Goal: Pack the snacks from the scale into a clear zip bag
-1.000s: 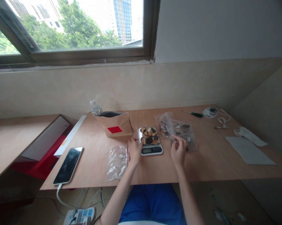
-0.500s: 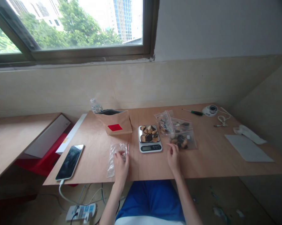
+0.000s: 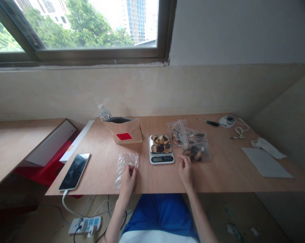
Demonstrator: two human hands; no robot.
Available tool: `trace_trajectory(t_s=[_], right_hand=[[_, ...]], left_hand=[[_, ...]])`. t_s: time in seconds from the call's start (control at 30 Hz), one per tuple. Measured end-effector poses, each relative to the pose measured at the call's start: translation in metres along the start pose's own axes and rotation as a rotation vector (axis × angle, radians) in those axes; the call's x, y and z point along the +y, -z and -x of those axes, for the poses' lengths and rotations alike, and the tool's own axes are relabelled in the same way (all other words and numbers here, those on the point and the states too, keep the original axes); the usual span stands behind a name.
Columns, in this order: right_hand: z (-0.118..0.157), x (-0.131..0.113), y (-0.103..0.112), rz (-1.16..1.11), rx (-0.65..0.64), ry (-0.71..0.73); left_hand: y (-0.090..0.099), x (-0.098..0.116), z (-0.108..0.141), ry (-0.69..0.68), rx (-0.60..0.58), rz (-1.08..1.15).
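Note:
A small white digital kitchen scale (image 3: 162, 159) sits mid-table with dried mushroom pieces (image 3: 160, 144) on its plate. Left of the scale lies a flat, clear zip-lock bag (image 3: 122, 163) with no contents visible. My left hand (image 3: 128, 179) rests over its right part, fingers curled together; whether they pinch anything is hidden. Across from it, my right hand (image 3: 185, 168) rests on the table right of the scale, loosely bent with the index finger extended and nothing visible in it. Just beyond its fingers is a zip-lock bag of mushrooms (image 3: 194, 153), with more filled zip-lock bags (image 3: 179, 131) behind.
A brown paper pouch (image 3: 127, 130) with a red label stands open at the back left, beside a plastic bottle (image 3: 104, 113). A charging phone (image 3: 75, 172) lies far left. To the right are a screwdriver (image 3: 212, 123), a white dome camera (image 3: 227, 120) and white paper (image 3: 267, 163).
My left hand's fingers have drawn in closer together over the clear bag. My right hand stays nearly in place. The camera view has shifted slightly.

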State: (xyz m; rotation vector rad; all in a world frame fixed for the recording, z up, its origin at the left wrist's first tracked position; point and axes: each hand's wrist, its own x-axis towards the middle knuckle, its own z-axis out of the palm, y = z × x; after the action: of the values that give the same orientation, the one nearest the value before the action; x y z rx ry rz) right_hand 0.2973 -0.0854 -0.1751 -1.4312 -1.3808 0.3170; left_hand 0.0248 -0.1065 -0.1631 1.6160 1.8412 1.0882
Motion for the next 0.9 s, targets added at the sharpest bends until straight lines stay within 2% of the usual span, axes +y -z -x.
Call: trace_trajectory(t_s=[0.13, 0.27, 0.33, 0.4, 0.47, 0.6, 0.67, 0.73, 0.83, 0.9], right_hand=[[0.015, -0.043, -0.015, -0.119, -0.148, -0.018], [0.035, -0.097, -0.043, -0.305, -0.437, -0.106], [0.04, -0.11, -0.055, -0.347, -0.495, -0.143], [0.041, -0.109, -0.063, -0.37, -0.456, -0.196], [0.04, -0.097, -0.065, -0.412, -0.393, -0.279], [0.029, -0.075, -0.05, -0.56, -0.423, -0.399], [0.017, -0.071, -0.038, -0.566, -0.443, -0.353], [0.001, -0.067, -0.028, -0.488, -0.373, -0.268], [-0.028, -0.056, -0.021, -0.231, -0.205, -0.08], [-0.043, -0.044, -0.023, -0.026, -0.191, 0.073]], left_hand=[[0.001, 0.02, 0.012, 0.064, 0.063, 0.123], [-0.008, 0.046, 0.025, 0.025, 0.088, 0.198], [-0.013, 0.055, 0.028, 0.002, 0.082, 0.261], [-0.016, 0.062, 0.027, -0.008, 0.117, 0.308], [-0.016, 0.068, 0.023, -0.009, 0.207, 0.326], [-0.013, 0.084, 0.011, 0.032, 0.376, 0.361], [-0.012, 0.094, 0.005, 0.054, 0.4, 0.387], [-0.01, 0.102, -0.003, 0.062, 0.414, 0.401], [-0.004, 0.109, -0.014, 0.054, 0.432, 0.384], [0.001, 0.111, -0.021, 0.046, 0.435, 0.362]])
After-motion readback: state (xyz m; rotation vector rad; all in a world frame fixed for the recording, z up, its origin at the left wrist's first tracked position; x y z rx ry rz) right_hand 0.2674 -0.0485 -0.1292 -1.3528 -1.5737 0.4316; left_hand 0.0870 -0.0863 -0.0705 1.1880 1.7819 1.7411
